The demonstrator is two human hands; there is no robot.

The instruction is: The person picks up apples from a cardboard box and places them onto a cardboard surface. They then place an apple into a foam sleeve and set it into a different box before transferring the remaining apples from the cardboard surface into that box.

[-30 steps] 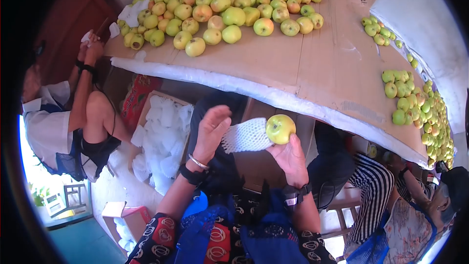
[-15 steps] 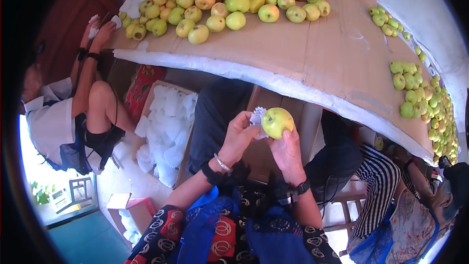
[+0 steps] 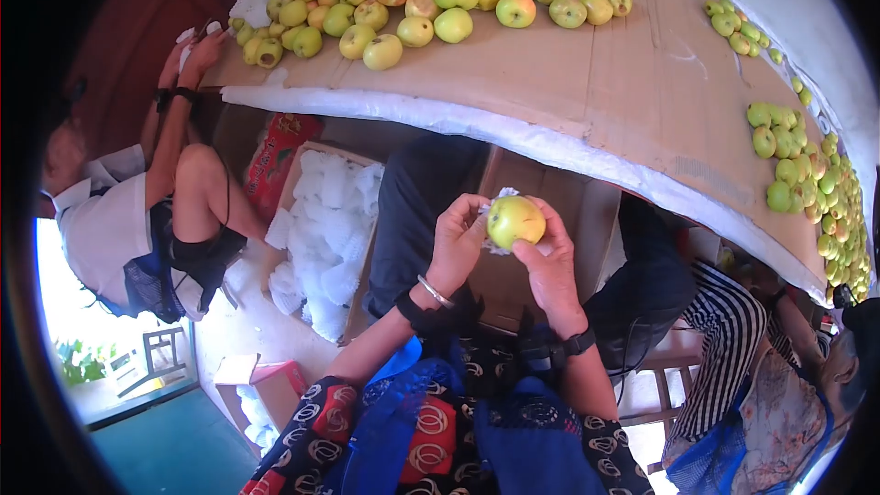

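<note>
Yellow-green apple [image 3: 515, 223] sits between both hands' fingertips. Right hand [image 3: 550, 261]: thumb pressed on its near face, fingers curled round the far right side. Left hand [image 3: 456, 243]: thumb and fingers look pinched on the bunched white foam net [image 3: 507, 192], left of and behind the apple; exact grip partly hidden. Step in hand, my read: apple going into the net mouth. Next move calls for left fingers keeping the rim open, right thumb pushing the apple in; rim could snag. Vs 1.0 s ago: net was stretched out left of the apple, now gathered against it, left fingers much closer. Beyond the fingertips: cardboard-topped table [image 3: 632, 82], apple pile [image 3: 440, 0]. Well left: loose foam nets [image 3: 330, 229].
</note>
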